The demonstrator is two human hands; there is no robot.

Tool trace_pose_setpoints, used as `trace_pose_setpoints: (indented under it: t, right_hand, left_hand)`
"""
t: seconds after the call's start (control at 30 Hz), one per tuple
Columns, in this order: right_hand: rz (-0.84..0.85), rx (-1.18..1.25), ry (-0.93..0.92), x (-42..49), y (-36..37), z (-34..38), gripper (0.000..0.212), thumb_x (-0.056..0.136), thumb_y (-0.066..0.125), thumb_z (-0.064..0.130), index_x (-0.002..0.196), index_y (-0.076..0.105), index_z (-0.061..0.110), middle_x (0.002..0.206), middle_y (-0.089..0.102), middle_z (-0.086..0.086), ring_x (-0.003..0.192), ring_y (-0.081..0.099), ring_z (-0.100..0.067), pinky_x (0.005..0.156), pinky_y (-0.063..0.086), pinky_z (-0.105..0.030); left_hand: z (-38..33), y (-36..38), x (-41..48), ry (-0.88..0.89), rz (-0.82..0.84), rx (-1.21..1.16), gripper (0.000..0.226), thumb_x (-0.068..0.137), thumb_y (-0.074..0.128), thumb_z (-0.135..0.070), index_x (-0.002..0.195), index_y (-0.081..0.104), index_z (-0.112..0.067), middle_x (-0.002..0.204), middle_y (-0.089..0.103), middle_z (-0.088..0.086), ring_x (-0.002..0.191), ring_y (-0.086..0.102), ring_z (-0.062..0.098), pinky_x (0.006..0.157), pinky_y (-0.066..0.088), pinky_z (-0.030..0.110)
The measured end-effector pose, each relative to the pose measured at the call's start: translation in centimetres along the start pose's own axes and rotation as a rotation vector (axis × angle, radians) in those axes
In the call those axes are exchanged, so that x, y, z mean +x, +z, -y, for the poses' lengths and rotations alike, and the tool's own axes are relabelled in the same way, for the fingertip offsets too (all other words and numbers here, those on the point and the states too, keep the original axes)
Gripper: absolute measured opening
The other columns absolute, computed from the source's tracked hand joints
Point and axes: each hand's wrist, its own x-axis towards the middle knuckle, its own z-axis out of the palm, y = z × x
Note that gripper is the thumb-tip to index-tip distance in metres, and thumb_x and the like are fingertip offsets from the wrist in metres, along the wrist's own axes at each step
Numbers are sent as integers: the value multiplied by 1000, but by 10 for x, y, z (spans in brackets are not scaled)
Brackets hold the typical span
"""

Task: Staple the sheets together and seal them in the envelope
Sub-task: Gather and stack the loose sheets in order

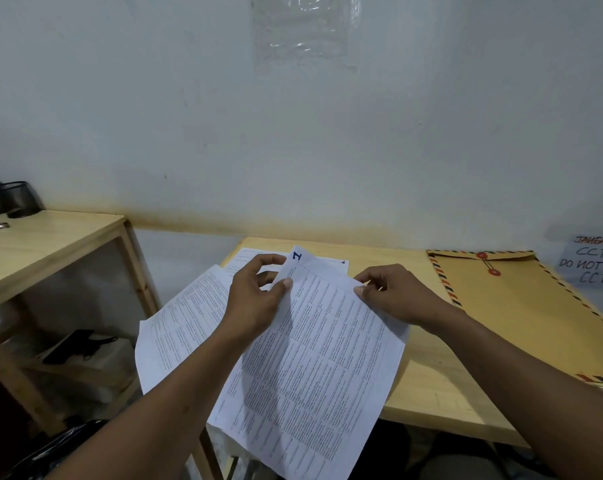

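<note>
Several printed white sheets (pixel 314 358) are lifted above the near edge of the light wooden table (pixel 428 386). My left hand (pixel 255 299) pinches their upper left part between thumb and fingers. My right hand (pixel 393 296) pinches the upper right edge. One sheet fans out to the left, and another sheet (pixel 255 259) lies flat on the table behind them. A large brown envelope (pixel 522 317) with a red string-and-button closure and striped border lies flat at the right. No stapler is in view.
A second wooden table (pixel 47 244) stands at the left with black mesh pen holders (pixel 19 199) on it and dark items on its lower shelf. A handwritten CCTV notice (pixel 594 261) hangs on the white wall at far right.
</note>
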Motion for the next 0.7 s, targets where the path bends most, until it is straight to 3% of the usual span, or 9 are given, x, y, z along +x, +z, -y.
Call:
trace_pose_setpoints:
  t: [0.1,0.23,0.4,0.5,0.6,0.7]
  right_hand:
    - [-22,26,-32,1,4,5,19,96,60,28,109,73,26,100,72,5,97,66,-16,85,51,-34]
    - [-52,29,-65,-1,8,14,20,97,58,19,106,75,24,96,74,7,93,68,-15,84,53,-34]
    - [-71,27,-31,-3,6,14,18,96,59,27,106,74,27,100,71,5,92,64,-14,73,47,-27]
    - [-55,40,61,-4,4,8,19,94,61,35,106,71,25,106,68,3,99,63,-17,78,48,-31]
    - [-67,147,116,-6,5,5,14,94,61,31,101,71,23,97,68,1,93,66,-19,75,50,-33]
    - [-75,170,116,-7,9,7,12,93,62,23,102,71,22,90,68,0,85,66,-17,70,48,-30]
  left_hand:
    - [0,0,2,5,-23,-13,19,96,67,-18,110,66,-32,93,78,-3,88,74,14,54,52,22]
    - [1,3,3,13,-86,-8,14,97,66,-20,106,69,-31,93,77,1,93,73,16,64,53,27]
    - [3,1,5,22,-142,-29,15,94,70,-21,104,70,-32,93,78,-1,92,74,13,67,57,31]
    - [4,-1,9,9,-163,-42,15,94,70,-21,102,70,-34,91,79,1,92,75,17,72,61,39]
    - [2,2,10,2,-140,-36,15,95,69,-22,105,69,-33,94,78,1,92,74,17,67,57,32]
    - [2,5,11,-5,-123,-3,15,96,67,-23,105,68,-35,97,78,0,94,74,18,72,59,33]
